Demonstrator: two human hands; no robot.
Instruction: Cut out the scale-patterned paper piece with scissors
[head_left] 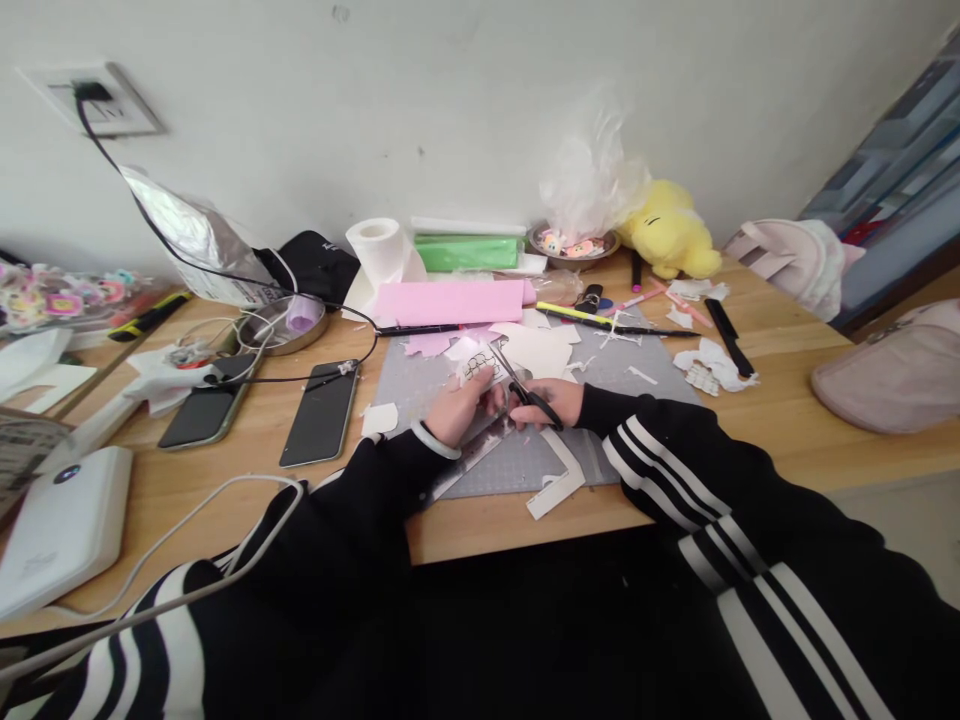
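Note:
My right hand [553, 399] is closed round the black handles of a pair of scissors [517, 380], whose blades point up and to the left. Between the fingers of my left hand [456, 407] is a small piece of white paper [478, 358] with black line drawing on it. The scissor blades lie right beside this paper; whether they touch it I cannot tell. Both hands are over a grey cutting mat [622, 380]. Close below them lies an L-shaped white paper strip [559, 478], and beyond them a cream sheet [534, 350].
Two phones [321, 412] and a white power bank [67, 530] lie on the left among cables. At the back are pink paper [454, 302], a white roll [375, 250], a metal bowl [574, 258] and a yellow plush toy [670, 230]. Crumpled scraps [709, 366] lie on the right.

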